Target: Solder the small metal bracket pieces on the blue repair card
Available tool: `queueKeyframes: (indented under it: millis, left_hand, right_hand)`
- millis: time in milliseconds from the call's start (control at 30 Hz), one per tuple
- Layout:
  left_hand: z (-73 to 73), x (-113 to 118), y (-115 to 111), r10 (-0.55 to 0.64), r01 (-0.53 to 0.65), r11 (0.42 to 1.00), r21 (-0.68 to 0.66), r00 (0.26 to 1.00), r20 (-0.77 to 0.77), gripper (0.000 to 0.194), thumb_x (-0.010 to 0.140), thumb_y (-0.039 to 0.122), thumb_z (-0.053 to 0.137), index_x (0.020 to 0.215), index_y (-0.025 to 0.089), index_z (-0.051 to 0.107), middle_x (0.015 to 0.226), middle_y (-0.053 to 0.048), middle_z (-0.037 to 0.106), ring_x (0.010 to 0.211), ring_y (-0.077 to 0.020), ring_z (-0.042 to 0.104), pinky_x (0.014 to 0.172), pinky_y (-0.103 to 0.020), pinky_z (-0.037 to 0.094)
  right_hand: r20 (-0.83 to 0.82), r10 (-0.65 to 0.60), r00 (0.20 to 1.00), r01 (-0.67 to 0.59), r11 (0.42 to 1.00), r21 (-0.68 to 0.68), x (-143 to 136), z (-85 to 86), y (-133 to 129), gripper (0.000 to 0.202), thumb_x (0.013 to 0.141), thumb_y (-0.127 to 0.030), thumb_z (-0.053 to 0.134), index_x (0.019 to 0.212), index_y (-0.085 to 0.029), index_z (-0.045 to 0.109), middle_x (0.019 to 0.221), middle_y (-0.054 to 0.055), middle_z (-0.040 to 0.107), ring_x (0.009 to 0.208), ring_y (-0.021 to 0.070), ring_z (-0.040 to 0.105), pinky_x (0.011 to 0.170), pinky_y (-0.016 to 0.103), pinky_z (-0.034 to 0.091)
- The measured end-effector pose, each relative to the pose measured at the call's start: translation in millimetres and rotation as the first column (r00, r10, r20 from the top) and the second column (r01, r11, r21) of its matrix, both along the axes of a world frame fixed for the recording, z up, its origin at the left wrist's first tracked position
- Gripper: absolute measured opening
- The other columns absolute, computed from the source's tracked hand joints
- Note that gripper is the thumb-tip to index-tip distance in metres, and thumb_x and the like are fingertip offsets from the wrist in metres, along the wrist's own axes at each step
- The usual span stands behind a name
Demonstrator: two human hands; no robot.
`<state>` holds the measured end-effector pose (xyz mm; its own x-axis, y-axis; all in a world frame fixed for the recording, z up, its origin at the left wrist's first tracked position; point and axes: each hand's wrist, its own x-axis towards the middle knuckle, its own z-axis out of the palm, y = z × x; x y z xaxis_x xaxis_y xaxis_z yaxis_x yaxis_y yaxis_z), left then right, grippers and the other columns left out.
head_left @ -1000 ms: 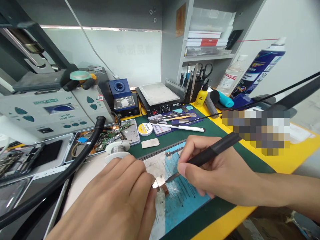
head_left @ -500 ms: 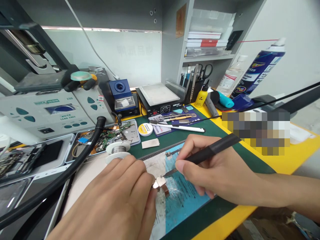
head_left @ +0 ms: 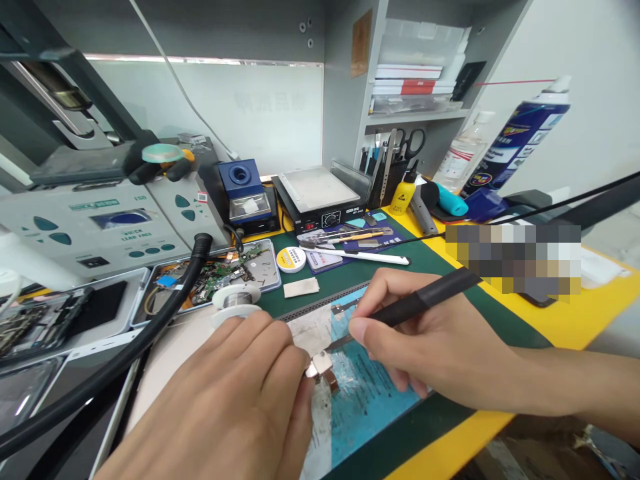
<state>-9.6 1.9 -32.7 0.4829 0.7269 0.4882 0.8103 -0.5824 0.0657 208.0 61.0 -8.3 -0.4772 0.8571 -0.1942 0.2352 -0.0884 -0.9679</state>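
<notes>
Left hand (head_left: 240,393): fingers pinching small metal part (head_left: 321,362). Right hand (head_left: 425,340): fingers pinching black-handled tool (head_left: 425,297), tip near part's twelve o'clock edge. Wire spool (head_left: 237,301) at part's ten o'clock.

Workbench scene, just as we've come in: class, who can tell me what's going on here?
The left hand pinches a small metal part above a white-and-blue sheet. The right hand grips a black-handled tool like a pen, its tip at the part's edge; whether they touch is unclear. A wire spool stands just beyond the left hand.
</notes>
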Motion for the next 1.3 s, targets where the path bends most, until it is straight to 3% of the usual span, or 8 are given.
queueKeyframes:
  millis: [133, 633, 800, 1000, 1300]
  left_hand:
    - [-1.9, -0.4, 1.6, -0.019, 0.021, 1.0, 0.019, 0.995, -0.094, 0.017, 0.093, 0.02, 0.05, 0.076, 0.025, 0.049, 0.07, -0.002, 0.053, 0.066, -0.024, 0.05, 0.06, -0.045, 0.042]
    - [0.4, 0.3, 0.9, -0.023, 0.024, 1.0, 0.011, 0.996, -0.091, 0.016, 0.092, 0.018, 0.051, 0.078, 0.025, 0.048, 0.071, -0.001, 0.051, 0.066, -0.0241, 0.049, 0.06, -0.045, 0.041]
    - [0.0, 1.7, 1.5, -0.024, 0.028, 0.999, 0.041, 0.996, -0.087, 0.019, 0.094, 0.02, 0.05, 0.077, 0.025, 0.048, 0.07, -0.001, 0.053, 0.065, -0.0243, 0.049, 0.06, -0.044, 0.04]
    - [-2.7, 2.7, 0.7, -0.007, 0.011, 0.998, 0.066, 0.999, -0.05, 0.019, 0.096, 0.025, 0.047, 0.077, 0.027, 0.047, 0.067, 0.0, 0.053, 0.063, -0.0249, 0.049, 0.057, -0.045, 0.04]
    - [-4.2, 3.7, 1.6, -0.005, 0.008, 0.998, 0.066, 0.999, -0.054, 0.019, 0.095, 0.023, 0.049, 0.077, 0.026, 0.044, 0.097, -0.005, 0.067, 0.07, -0.0257, 0.053, 0.058, -0.046, 0.041]
  right_hand:
    - [0.022, 0.004, 1.0, -0.005, 1.0, 0.028, -0.3, -1.2, 0.9, 0.018, 0.083, -0.027, 0.072, 0.079, -0.023, 0.055, 0.046, -0.009, 0.051, 0.033, 0.0058, 0.045, 0.031, 0.012, 0.035]
    - [0.0, 0.003, 1.0, -0.003, 1.0, 0.017, -1.7, 0.1, 0.1, 0.02, 0.08, -0.023, 0.074, 0.078, -0.022, 0.054, 0.046, -0.01, 0.051, 0.033, 0.0056, 0.044, 0.031, 0.013, 0.034]
    - [0.01, 0.004, 1.0, -0.004, 0.999, 0.039, -1.1, 0.1, -0.3, 0.015, 0.085, -0.025, 0.069, 0.079, -0.022, 0.055, 0.047, -0.009, 0.051, 0.034, 0.0058, 0.045, 0.032, 0.014, 0.035]
    - [-0.02, 0.024, 1.0, -0.023, 0.999, 0.028, -1.7, -0.2, -0.6, 0.017, 0.082, -0.022, 0.072, 0.078, -0.022, 0.055, 0.048, -0.009, 0.051, 0.035, 0.0052, 0.043, 0.032, 0.013, 0.034]
    - [-0.001, 0.051, 0.999, -0.051, 0.994, 0.096, 1.5, -6.4, -1.9, 0.017, 0.086, -0.03, 0.072, 0.079, -0.023, 0.058, 0.055, -0.007, 0.052, 0.042, 0.0071, 0.048, 0.037, 0.016, 0.039]
